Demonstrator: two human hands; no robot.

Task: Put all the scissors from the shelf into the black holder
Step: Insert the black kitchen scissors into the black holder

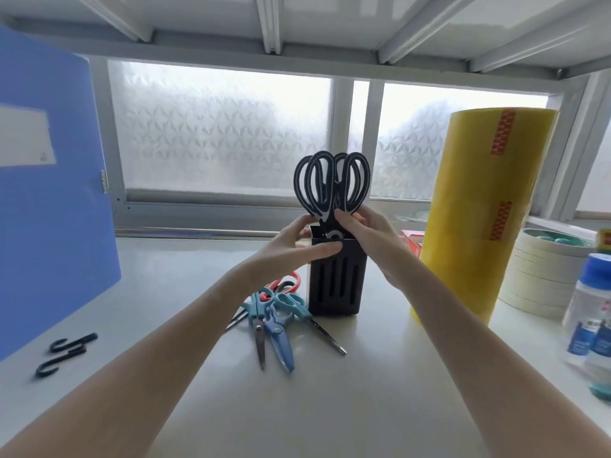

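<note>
black-handled scissors [331, 185] stand upright in the black holder [336, 279], at least two pairs with looped handles up and blades down inside it, long axis vertical; the loops are black with pale inner rims. the slotted holder stands upright on the pale shelf surface [185, 292], mid-frame. the left hand [297, 247] grips the holder's upper edge, thumb across its front, while the right hand [367, 238] pinches the scissors just below the handles. left of the holder's base lie more scissors [274, 322] in a loose pile, flat, blue, teal and red handles toward the holder, blades pointing toward the camera. a blue folder [49, 193] stands far left, its white label blank or unreadable. right stands a yellow tape stack [479, 209] with red printed strips, writing too small to read.
</note>
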